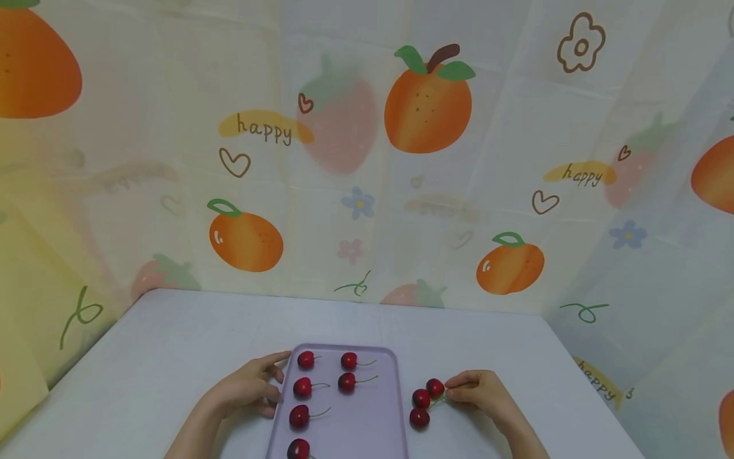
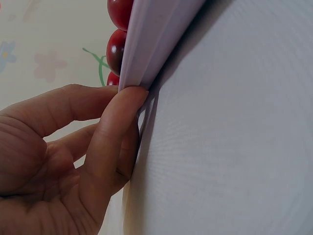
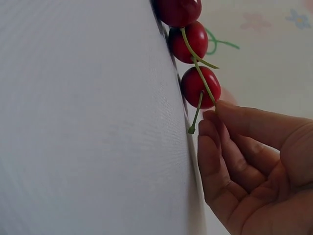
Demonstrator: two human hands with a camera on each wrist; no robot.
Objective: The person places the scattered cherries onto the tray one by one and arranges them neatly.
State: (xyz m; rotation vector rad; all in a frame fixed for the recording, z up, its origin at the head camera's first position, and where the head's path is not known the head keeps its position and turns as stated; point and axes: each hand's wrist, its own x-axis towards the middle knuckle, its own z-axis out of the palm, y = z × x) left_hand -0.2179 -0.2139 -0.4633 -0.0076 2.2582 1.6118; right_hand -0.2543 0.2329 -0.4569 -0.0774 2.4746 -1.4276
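A light purple tray (image 1: pixel 367 427) lies on the table, with several red cherries in a column along its left side and two cherries (image 1: pixel 347 382) in a second column at the back. My left hand (image 1: pixel 249 386) touches the tray's left edge with its fingertips; in the left wrist view the fingers meet the tray's side wall (image 2: pixel 151 39). To the right of the tray, three cherries (image 1: pixel 421 399) with green stems lie close together in a row. Thumb and forefinger of my right hand (image 1: pixel 478 395) pinch the end of a cherry stem (image 3: pixel 208 88) there.
The white table (image 1: pixel 229 319) extends around the tray on both sides. Behind it hangs a pale cloth (image 1: pixel 355 255) printed with oranges, strawberries and flowers. The tray's near end, with the front cherry (image 1: pixel 299 449), is cut off by the head view's lower border.
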